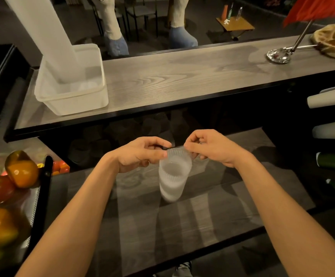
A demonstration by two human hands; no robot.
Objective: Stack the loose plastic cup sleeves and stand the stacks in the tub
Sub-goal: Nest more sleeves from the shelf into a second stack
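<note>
Both hands meet over the lower shelf (182,212), at the top of a short stack of ribbed translucent cups (173,176) that stands upright on the grey wood-grain surface. The left hand (140,152) comes in from the left with its thumb and forefinger pinched on the left edge of the topmost cup's rim (177,151); the other fingers curl loosely underneath. The right hand (212,147) mirrors it, fingertips closed on the right edge of the same rim, with the palm turned down and away. The rim sits directly between the two sets of fingertips, while the stack's body hangs below them, clear of both palms.

On the upper counter (182,76), well apart from the hands and to the left, stands a clear plastic tub (72,96). A tall white stack of cup sleeves (42,33) stands in its left half and leans toward the upper left. Bell peppers (21,169) lie at the far left edge.
</note>
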